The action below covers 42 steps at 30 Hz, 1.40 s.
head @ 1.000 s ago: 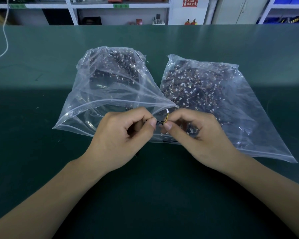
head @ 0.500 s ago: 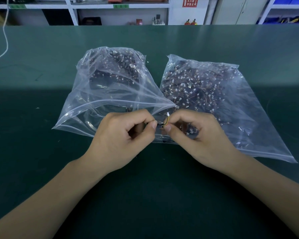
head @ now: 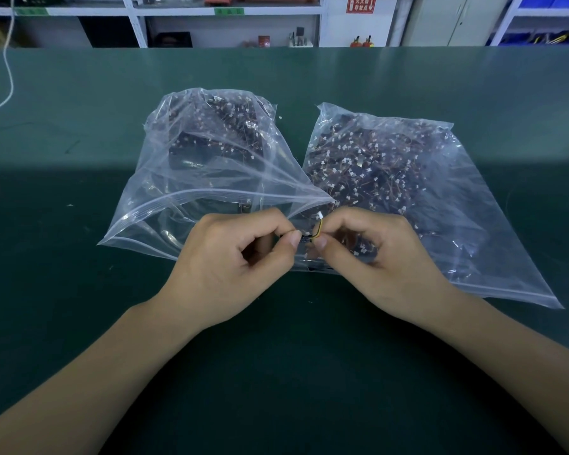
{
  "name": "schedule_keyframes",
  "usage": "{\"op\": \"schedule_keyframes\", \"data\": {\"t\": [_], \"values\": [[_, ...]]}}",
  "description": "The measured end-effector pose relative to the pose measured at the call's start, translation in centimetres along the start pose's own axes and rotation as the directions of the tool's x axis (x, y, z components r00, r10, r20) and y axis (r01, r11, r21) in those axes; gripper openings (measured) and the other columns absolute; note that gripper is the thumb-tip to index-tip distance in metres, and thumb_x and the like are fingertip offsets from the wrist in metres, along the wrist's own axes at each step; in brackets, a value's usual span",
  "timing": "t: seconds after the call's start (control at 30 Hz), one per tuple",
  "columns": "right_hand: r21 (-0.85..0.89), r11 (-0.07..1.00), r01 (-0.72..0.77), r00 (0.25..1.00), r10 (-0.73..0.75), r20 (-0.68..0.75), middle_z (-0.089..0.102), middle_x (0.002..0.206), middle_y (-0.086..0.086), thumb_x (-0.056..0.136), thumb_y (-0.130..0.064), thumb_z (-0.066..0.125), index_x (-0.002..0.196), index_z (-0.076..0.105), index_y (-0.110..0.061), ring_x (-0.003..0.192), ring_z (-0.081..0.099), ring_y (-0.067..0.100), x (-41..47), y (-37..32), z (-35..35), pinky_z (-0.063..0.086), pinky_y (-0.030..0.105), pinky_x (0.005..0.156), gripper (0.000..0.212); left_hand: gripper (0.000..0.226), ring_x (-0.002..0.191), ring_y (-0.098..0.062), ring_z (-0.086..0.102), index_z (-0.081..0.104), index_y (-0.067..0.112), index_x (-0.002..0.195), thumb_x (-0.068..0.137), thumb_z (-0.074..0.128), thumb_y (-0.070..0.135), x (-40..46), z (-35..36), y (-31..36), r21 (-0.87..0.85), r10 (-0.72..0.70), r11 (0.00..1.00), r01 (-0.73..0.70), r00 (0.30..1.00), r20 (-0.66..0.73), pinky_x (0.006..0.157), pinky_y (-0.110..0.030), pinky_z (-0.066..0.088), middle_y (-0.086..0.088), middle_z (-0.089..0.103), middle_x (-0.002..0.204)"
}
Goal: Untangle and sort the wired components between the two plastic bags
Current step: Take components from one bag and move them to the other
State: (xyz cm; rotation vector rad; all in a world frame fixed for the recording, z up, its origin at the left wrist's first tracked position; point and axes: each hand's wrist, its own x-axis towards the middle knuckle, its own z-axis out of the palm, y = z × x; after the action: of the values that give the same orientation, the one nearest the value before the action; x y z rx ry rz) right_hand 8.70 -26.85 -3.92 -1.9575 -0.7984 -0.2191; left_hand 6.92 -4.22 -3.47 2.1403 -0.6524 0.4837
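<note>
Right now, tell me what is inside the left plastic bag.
The left plastic bag holds dark wired components with small white connectors, heaped at its far end. Its near part looks mostly empty; the left hand covers a stretch by the opening.

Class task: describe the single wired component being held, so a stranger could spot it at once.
On the green table, two clear bags lie side by side. In front of them, the left hand and right hand pinch one wired component. Unlike the bagged ones, it is outside, with a yellow wire and white plug.
</note>
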Motion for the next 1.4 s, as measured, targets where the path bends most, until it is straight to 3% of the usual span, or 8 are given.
{"op": "schedule_keyframes", "data": {"t": [0.3, 0.53, 0.7, 0.87, 1.03, 1.17, 1.23, 1.4], "values": [[-0.17, 0.981, 0.092, 0.996, -0.089, 0.024, 0.066, 0.086, -0.017, 0.095, -0.019, 0.074, 0.099, 0.071, -0.015, 0.076, 0.062, 0.012, 0.2, 0.1, -0.5, 0.048, 0.024, 0.075, 0.005, 0.024, 0.053, -0.021, 0.054, 0.067, 0.017, 0.078, 0.101, 0.063, 0.024, 0.0, 0.0, 0.0, 0.056, -0.024, 0.998, 0.025, 0.999, -0.026, 0.053, -0.039, 0.044, 0.001, 0.053, 0.057], [-0.531, 0.832, 0.161, 0.975, -0.052, 0.215, 0.058, 0.103, -0.017, 0.077, -0.03, 0.073, 0.117, 0.062, -0.029, 0.093, 0.049, 0.001, 0.6, 0.4, -2.1, 0.046, 0.035, 0.095, 0.041, 0.021, 0.058, -0.022, 0.051, 0.057, 0.016, 0.071, 0.092, 0.057, 0.015, 0.2, -0.5, -0.1, 0.142, -0.081, 0.986, 0.089, 0.995, -0.06, 0.056, -0.039, 0.043, 0.004, 0.051, 0.06], [-0.498, 0.852, 0.159, 0.986, -0.116, 0.117, 0.061, 0.088, -0.013, 0.081, -0.007, 0.075, 0.105, 0.068, -0.022, 0.079, 0.053, 0.003, 0.7, 0.9, -2.1, 0.047, 0.025, 0.083, 0.029, 0.016, 0.068, -0.019, 0.059, 0.069, 0.02, 0.078, 0.093, 0.062, 0.022, 0.1, -0.3, -0.2, 0.146, -0.011, 0.989, 0.009, 1.0, 0.015, 0.062, -0.043, 0.049, 0.006, 0.06, 0.075], [-0.42, 0.901, 0.108, 0.987, -0.147, -0.061, 0.064, 0.091, -0.014, 0.086, -0.006, 0.076, 0.106, 0.07, -0.021, 0.078, 0.061, 0.01, 0.6, 1.1, -1.8, 0.055, 0.038, 0.069, 0.026, 0.011, 0.067, -0.011, 0.058, 0.083, 0.026, 0.092, 0.096, 0.074, 0.032, 0.0, 0.1, -0.4, 0.19, 0.067, 0.979, -0.068, 0.998, 0.012, 0.057, -0.041, 0.05, 0.01, 0.06, 0.079], [-0.403, 0.904, 0.141, 0.977, -0.192, -0.089, 0.064, 0.091, -0.014, 0.089, -0.003, 0.077, 0.102, 0.07, -0.019, 0.079, 0.059, 0.007, 0.6, 1.0, -1.7, 0.051, 0.03, 0.069, 0.021, 0.006, 0.068, -0.009, 0.053, 0.084, 0.027, 0.09, 0.093, 0.081, 0.031, 0.2, 0.6, -0.2, 0.292, 0.112, 0.952, -0.093, 0.992, -0.051, 0.053, -0.038, 0.049, 0.01, 0.057, 0.076], [-0.407, 0.897, 0.171, 0.972, -0.222, -0.081, 0.062, 0.091, -0.014, 0.09, -0.001, 0.076, 0.1, 0.07, -0.014, 0.081, 0.055, 0.0, 0.5, 1.0, -1.7, 0.045, 0.02, 0.073, 0.018, 0.011, 0.07, -0.003, 0.039, 0.078, 0.027, 0.08, 0.089, 0.083, 0.022, 0.6, 1.5, 0.6, 0.411, 0.114, 0.909, -0.073, 0.99, -0.078, 0.051, -0.02, 0.034, 0.015, 0.043, 0.074], [-0.406, 0.893, 0.192, 0.969, -0.239, -0.068, 0.058, 0.09, -0.018, 0.09, 0.0, 0.075, 0.098, 0.071, -0.012, 0.081, 0.054, 0.001, 0.5, 0.9, -1.6, 0.048, 0.024, 0.073, 0.016, 0.016, 0.068, -0.006, 0.041, 0.074, 0.026, 0.076, 0.087, 0.081, 0.016, 0.7, 1.9, 0.8, 0.495, 0.134, 0.864, -0.09, 0.99, -0.054, 0.051, -0.017, 0.026, 0.011, 0.043, 0.072], [-0.419, 0.884, 0.207, 0.968, -0.248, -0.047, 0.049, 0.088, -0.026, 0.085, 0.002, 0.075, 0.094, 0.071, -0.015, 0.08, 0.053, 0.007, 0.5, 0.5, -1.2, 0.052, 0.035, 0.073, 0.02, 0.014, 0.059, -0.024, 0.061, 0.078, 0.025, 0.077, 0.083, 0.089, 0.02, 0.8, 2.1, 1.2, 0.642, 0.133, 0.74, -0.2, 0.98, 0.151, 0.043, -0.028, 0.037, 0.005, 0.055, 0.069]]}}
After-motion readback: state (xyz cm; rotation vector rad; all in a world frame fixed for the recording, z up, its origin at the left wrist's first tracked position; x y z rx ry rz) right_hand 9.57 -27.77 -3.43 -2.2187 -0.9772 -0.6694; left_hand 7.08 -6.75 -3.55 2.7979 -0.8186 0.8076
